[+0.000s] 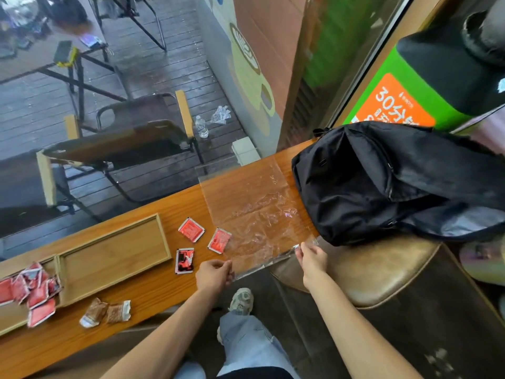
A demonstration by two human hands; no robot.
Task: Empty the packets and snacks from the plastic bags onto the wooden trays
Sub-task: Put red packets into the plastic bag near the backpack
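A clear plastic bag [251, 212] lies flat and empty on the wooden counter [153, 291]. My left hand [213, 274] pinches its near left corner and my right hand [311, 255] pinches its near right corner by the zip strip. Three red packets lie loose beside the bag: one [191, 229], another [219, 240] and a darker one [185, 260]. An empty wooden tray [114, 255] sits to the left. Further left, a second tray [8, 321] holds a heap of red packets [30, 291]. Two brown snack packs [106, 313] lie on the counter in front of the trays.
A black backpack [382, 181] rests on the counter's right end, touching the bag's far side. A brown padded stool [377, 272] stands under my right hand. Beyond the glass are folding chairs [131, 138] and a water bottle [201, 127] on decking.
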